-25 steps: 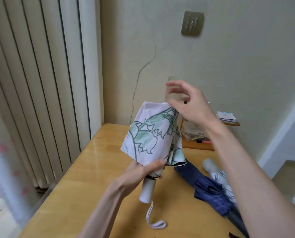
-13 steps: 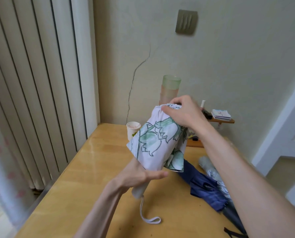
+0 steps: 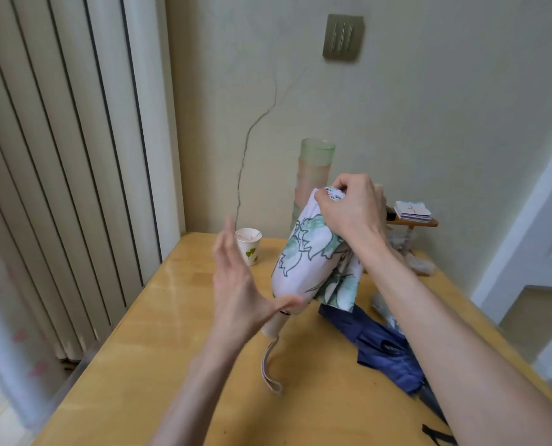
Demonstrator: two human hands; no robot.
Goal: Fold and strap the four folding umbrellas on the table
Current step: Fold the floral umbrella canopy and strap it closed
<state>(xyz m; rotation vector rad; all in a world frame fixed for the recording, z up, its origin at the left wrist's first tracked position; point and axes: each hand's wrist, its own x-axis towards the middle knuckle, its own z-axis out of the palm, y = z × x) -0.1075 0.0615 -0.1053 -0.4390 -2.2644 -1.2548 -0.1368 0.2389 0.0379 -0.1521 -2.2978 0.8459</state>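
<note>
A white umbrella with a green flower print (image 3: 303, 262) is held tilted above the wooden table (image 3: 171, 349), its pale handle and wrist loop hanging low. My right hand (image 3: 351, 210) grips the top end of its gathered cloth. My left hand (image 3: 236, 284) is beside the lower part, fingers straight and spread, only the thumb touching near the handle. A dark blue umbrella (image 3: 384, 349) lies unfolded on the table under my right forearm, with a grey one (image 3: 384, 309) partly hidden behind it.
A paper cup (image 3: 248, 246) stands at the table's far left corner. A tall green and pink glass vase (image 3: 313, 172) stands behind the umbrella by the wall. A small wooden shelf with cards (image 3: 413, 217) is at the back right. Vertical blinds (image 3: 59, 156) hang on the left.
My right hand came down and took hold of the umbrella's top. My left hand let go of the handle end and opened out to the left side.
</note>
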